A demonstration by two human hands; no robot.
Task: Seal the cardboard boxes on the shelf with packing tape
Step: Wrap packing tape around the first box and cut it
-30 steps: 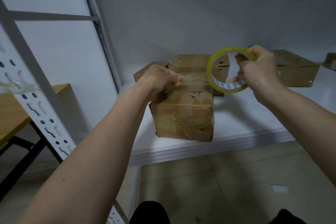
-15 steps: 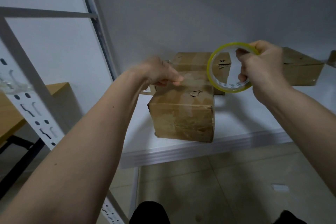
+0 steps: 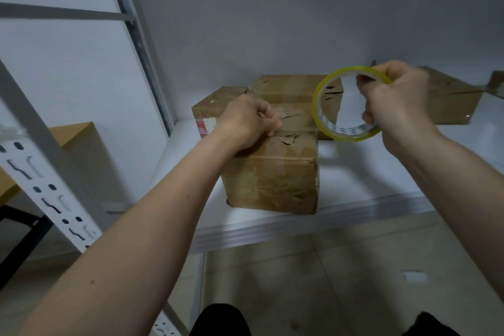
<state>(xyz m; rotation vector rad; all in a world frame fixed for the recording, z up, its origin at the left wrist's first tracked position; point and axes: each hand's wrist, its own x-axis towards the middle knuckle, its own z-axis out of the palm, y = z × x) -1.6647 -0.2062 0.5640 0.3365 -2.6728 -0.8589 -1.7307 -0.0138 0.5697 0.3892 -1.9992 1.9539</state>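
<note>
- Pinching the free end of the tape against the top of the front cardboard box (image 3: 272,169), our left hand (image 3: 246,123) sits with fingers curled at the box's left rear edge; half a second ago it hovered a little higher and farther left.
- Our right hand (image 3: 395,101) grips the tape roll (image 3: 320,114), thumb over the upper rim and fingers hooked through the hole; it keeps the roll upright in the air just right of the box, much as before.
- A clear strip of tape (image 3: 298,129) runs taut between our two hands, lying across the torn top flaps of the front box.
- That box stands near the front lip of the white shelf (image 3: 368,180).
- Behind it we see a second box (image 3: 289,87) and a smaller box with a red label (image 3: 210,112), now more exposed than earlier.
- Another box (image 3: 450,101) rests farther right on the shelf, partly hidden by our right hand.
- Our view has shifted slightly; the perforated upright (image 3: 49,194) stands at left.
</note>
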